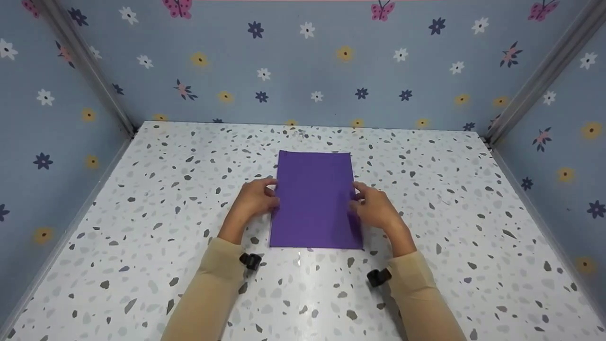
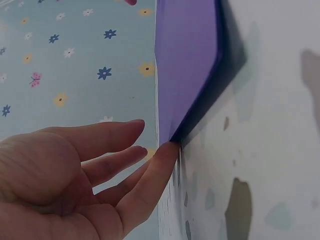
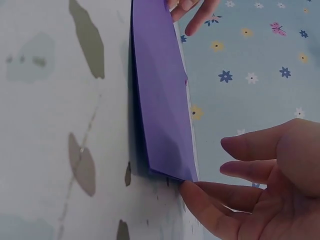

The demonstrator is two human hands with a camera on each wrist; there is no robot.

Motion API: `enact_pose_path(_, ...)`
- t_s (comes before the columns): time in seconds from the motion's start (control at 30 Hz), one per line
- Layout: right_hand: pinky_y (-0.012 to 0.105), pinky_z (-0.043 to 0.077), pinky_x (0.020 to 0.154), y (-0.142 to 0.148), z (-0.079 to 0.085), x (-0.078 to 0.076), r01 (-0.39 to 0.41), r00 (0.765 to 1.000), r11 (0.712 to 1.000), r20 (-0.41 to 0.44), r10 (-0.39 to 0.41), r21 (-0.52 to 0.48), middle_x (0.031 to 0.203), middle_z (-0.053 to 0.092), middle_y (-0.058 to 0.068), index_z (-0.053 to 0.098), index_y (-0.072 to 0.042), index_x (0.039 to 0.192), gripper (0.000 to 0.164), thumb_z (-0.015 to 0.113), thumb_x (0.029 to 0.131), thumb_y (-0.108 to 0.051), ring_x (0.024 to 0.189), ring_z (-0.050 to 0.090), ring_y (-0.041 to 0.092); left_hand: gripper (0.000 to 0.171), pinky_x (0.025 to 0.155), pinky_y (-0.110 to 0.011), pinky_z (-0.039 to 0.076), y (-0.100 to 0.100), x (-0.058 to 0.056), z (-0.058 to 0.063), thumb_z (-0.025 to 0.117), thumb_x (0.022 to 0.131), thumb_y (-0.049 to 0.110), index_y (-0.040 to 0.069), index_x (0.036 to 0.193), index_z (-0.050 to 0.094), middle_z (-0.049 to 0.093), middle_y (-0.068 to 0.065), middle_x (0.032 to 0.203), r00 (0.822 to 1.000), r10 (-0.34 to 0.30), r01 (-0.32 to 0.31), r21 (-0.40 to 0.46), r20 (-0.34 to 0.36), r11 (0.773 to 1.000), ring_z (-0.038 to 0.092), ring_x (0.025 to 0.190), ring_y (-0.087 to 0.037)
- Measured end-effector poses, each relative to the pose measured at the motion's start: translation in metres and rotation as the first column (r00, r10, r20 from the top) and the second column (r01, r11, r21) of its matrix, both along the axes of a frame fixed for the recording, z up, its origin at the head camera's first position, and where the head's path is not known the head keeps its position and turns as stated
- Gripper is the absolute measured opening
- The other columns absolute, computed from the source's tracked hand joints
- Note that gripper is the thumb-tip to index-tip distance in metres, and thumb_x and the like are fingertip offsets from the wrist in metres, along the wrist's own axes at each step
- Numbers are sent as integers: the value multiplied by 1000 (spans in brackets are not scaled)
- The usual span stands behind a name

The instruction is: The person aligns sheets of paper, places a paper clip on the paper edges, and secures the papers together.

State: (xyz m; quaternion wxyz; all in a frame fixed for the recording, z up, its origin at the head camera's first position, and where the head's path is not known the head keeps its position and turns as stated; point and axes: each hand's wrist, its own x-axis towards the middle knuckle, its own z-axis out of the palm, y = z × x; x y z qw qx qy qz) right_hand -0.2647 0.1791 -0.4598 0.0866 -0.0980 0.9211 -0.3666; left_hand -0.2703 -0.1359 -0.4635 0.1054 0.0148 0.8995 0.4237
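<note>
A flat, rectangular purple sheet lies on the table between my hands, its long sides running away from me. My left hand is at its left side, fingers loosely bent. In the left wrist view one fingertip meets the edge of the purple sheet, while the other fingers stay off it. On the opposite side is my right hand. The right wrist view has one fingertip at the near corner of the sheet, which shows thin layers along its edge; the upper fingers are apart from it.
The white speckled table spreads around the sheet. Blue walls with flowers and butterflies enclose the back and both sides. Metal corner posts stand at the back corners. Small black devices sit at both sleeve cuffs.
</note>
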Motion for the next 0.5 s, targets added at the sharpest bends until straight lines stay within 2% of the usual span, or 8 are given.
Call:
enact_pose_path(0.27, 50, 59, 97, 1, 1, 2, -13, 1000, 1000, 13, 13, -9, 135, 67, 30, 42, 1, 160, 61, 62, 104, -10, 117, 71, 39, 63, 89, -39, 60, 0, 1, 4, 70, 94, 10, 4, 154, 54, 74, -20, 126, 1000, -10, 11, -32, 10, 999, 75, 103, -29)
enact_pose_path(0.5, 51, 57, 100, 2, 1, 0, -19, 1000, 1000, 14, 19, 0, 135, 67, 30, 42, 1, 160, 61, 62, 104, -10, 118, 71, 39, 62, 90, -40, 61, -1, 1, 8, 70, 96, 9, 4, 156, 53, 71, -22, 131, 998, -34, 34, -16, 46, 999, 76, 105, -31)
